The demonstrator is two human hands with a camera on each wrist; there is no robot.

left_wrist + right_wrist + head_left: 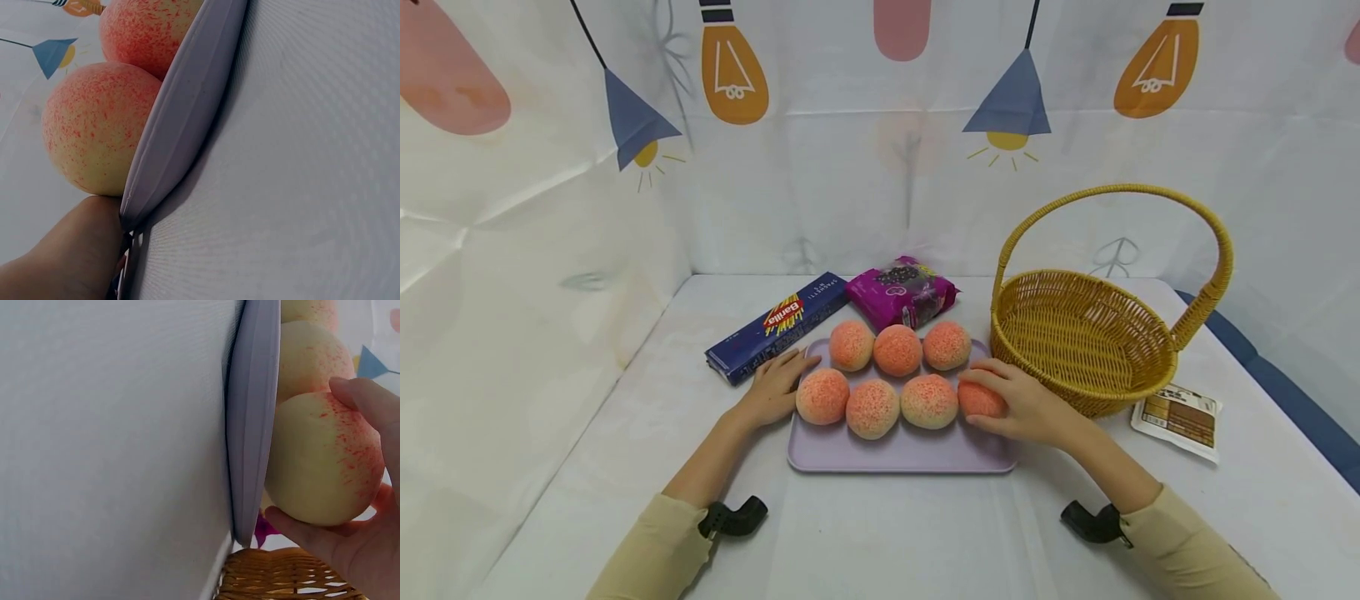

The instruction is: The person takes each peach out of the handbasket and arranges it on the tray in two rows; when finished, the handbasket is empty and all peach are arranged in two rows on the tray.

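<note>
Several peaches, pink-red fading to pale yellow, sit in two rows on a lilac tray. My right hand grips the front row's rightmost peach; in the right wrist view thumb and fingers curl round that peach, which is at the tray's edge beside another peach. At the tray's left edge rests my left hand, fingers fairly straight, next to the front row's leftmost peach. The left wrist view has that peach just above part of the left hand.
A yellow wicker basket with a tall handle stands right of the tray. Beside it lies a brown-and-white packet. Behind the tray are a blue spaghetti box and a purple packet. A patterned white cloth hangs behind.
</note>
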